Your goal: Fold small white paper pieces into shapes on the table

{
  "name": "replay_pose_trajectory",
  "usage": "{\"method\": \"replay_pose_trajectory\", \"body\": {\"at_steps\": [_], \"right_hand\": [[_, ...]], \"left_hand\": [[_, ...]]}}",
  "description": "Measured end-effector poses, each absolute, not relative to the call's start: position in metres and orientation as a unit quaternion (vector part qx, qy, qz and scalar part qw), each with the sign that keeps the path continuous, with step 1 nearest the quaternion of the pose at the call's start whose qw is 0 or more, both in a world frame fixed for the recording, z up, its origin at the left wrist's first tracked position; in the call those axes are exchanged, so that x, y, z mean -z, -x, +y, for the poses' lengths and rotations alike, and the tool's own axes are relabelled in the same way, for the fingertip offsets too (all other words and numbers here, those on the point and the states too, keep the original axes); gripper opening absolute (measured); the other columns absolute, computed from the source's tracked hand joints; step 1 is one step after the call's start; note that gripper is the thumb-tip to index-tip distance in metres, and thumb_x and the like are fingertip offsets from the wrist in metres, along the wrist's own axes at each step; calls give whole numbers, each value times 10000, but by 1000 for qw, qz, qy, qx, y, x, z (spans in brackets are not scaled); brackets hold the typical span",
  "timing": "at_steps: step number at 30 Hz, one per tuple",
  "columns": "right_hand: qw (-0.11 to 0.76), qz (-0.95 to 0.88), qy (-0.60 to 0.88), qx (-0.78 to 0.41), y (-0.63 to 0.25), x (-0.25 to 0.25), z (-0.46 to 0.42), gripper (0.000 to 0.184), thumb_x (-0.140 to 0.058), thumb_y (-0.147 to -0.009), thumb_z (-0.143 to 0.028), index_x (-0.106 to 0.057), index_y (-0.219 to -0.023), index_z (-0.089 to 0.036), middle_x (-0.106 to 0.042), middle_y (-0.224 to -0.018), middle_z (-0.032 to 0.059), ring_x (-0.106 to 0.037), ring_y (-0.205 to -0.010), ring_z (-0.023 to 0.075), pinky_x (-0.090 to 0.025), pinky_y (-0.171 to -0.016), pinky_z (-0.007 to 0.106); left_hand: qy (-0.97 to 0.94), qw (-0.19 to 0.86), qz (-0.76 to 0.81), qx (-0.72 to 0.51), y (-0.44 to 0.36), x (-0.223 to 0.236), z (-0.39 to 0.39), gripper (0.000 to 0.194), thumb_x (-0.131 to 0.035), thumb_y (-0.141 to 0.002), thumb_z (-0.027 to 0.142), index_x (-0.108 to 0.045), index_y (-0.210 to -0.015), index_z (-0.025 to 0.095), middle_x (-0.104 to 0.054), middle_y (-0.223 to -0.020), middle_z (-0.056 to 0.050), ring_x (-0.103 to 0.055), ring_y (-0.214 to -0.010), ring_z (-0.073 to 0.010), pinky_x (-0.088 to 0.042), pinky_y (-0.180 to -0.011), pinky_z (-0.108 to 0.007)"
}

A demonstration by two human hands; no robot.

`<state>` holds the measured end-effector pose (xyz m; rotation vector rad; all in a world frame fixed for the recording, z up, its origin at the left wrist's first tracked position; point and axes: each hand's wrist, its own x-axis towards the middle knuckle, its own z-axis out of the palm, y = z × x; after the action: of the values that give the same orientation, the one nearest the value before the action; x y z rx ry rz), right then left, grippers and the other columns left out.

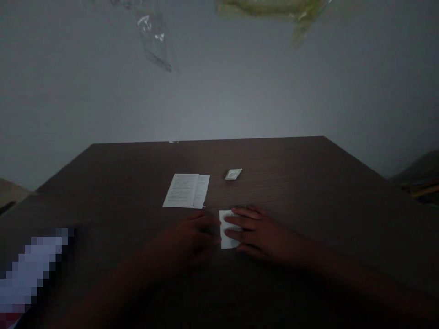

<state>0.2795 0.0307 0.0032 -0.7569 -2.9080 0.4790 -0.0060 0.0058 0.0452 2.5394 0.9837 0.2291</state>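
A small white sheet of paper with faint print lies on the dark table in front of me. My right hand rests flat over its right part, fingers spread, hiding much of the print. At the sheet's left edge is my left hand, its fingertips touching or nearly touching the paper. Those fingers look stretched out and apart, though the light is dim. Just beyond my left hand lie two overlapping printed sheets. Farther off, a small pale folded piece sits on the table; its kind is unclear.
The brown wooden table stands against a grey wall. A pixelated pale object lies at the lower left. Clear plastic and a yellowish plastic piece hang above. A small scrap lies at the far edge.
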Motion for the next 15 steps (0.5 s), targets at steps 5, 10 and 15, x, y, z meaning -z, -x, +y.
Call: {"method": "replay_pose_trajectory", "body": {"at_steps": [5, 10, 15], "right_hand": [[40, -957, 244, -151, -279, -5, 30, 425, -542, -1151, -426, -655, -1510, -229, -509, -1700, 109, -344, -1638, 357, -302, -1306, 656], [54, -954, 248, -157, -279, -5, 30, 418, -561, -1144, -416, -657, -1507, -234, -532, -1684, 101, -363, -1630, 332, -299, -1319, 619], [56, -957, 244, -143, -280, 0, 30, 417, -548, -1147, -441, -655, -1509, -261, -544, -1675, 98, -366, -1629, 324, -287, -1320, 611]], "left_hand": [[-907, 229, 348, -55, 6, -47, 6, 219, -670, -978, 80, -825, -1001, 233, -728, -1316, -55, -687, -1231, -258, -569, -1059, -385], [-911, 228, 335, -79, 11, -38, 10, 240, -639, -970, 78, -816, -1028, 230, -742, -1304, -65, -709, -1187, -253, -580, -1044, -396], [-900, 225, 364, -80, 13, -31, 13, 232, -620, -983, 109, -803, -1077, 215, -725, -1325, -90, -713, -1166, -255, -605, -1029, -411]]}}
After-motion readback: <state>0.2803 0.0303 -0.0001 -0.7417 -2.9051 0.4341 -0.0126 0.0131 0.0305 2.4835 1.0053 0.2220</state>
